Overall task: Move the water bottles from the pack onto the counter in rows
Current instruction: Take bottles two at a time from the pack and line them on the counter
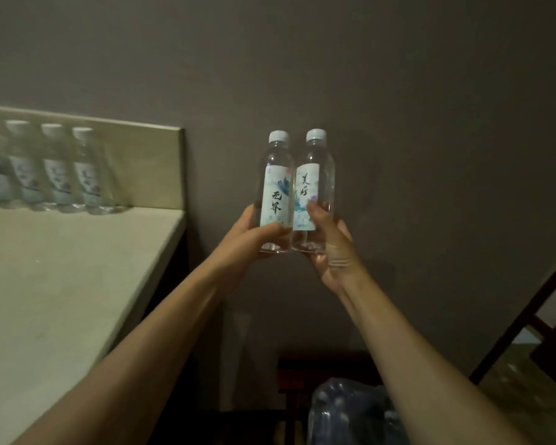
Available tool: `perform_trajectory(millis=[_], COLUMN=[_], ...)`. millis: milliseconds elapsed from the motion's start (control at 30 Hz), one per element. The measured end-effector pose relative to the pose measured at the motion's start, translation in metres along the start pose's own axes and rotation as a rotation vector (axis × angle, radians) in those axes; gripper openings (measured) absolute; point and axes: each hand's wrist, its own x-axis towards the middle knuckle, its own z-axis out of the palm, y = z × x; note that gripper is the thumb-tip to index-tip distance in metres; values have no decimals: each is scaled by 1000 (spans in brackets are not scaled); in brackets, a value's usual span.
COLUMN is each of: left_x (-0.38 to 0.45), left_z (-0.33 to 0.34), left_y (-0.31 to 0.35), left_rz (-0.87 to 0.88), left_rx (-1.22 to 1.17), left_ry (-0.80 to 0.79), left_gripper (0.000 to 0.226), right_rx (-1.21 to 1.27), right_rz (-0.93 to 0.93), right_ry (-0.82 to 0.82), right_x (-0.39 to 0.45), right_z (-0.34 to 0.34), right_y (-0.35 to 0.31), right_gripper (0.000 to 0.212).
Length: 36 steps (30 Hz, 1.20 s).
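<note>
Fingers [278, 231] of the left hand [254, 239] are being wrapped around the base of one bottle [275, 191], while the right hand [328, 242] is being closed on a second bottle [315, 187]. Both are being held upright and touching, in the air against the wall, right of the tabletop [61, 268]. A row [45, 168] of bottles is already standing at the back, against the backsplash. The pack [350, 412] is lying low, between the forearms. For a clean placement, the pair is probably best being carried leftward level, lowered flat onto the bases beside or in front of the row, and released only once steady.
</note>
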Motion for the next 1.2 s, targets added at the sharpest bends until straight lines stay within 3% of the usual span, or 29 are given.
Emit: perform_trajectory(millis=[167, 333, 533, 700, 1000, 1200], left_x=[-11, -20, -22, -22, -18, -1], left_z=[-73, -134, -176, -199, -230, -255], left_y=[11, 17, 17, 12, -8, -16], left_rz=[51, 7, 2, -15, -59, -49], left_rx=[32, 194, 308, 373, 459, 531], left_ry=[21, 56, 279, 388, 507, 525], left_gripper=[50, 53, 47, 55, 59, 61], right_rx=[-223, -365, -427, -436, -533, -612], right_rz=[-59, 4, 20, 54, 74, 57], right_ry=[-39, -117, -202, -213, -297, -172], right_x=[7, 16, 34, 45, 67, 83], right_z=[55, 90, 126, 143, 157, 183], right_y=[31, 61, 86, 105, 136, 159], right_gripper=[51, 47, 30, 57, 42, 44])
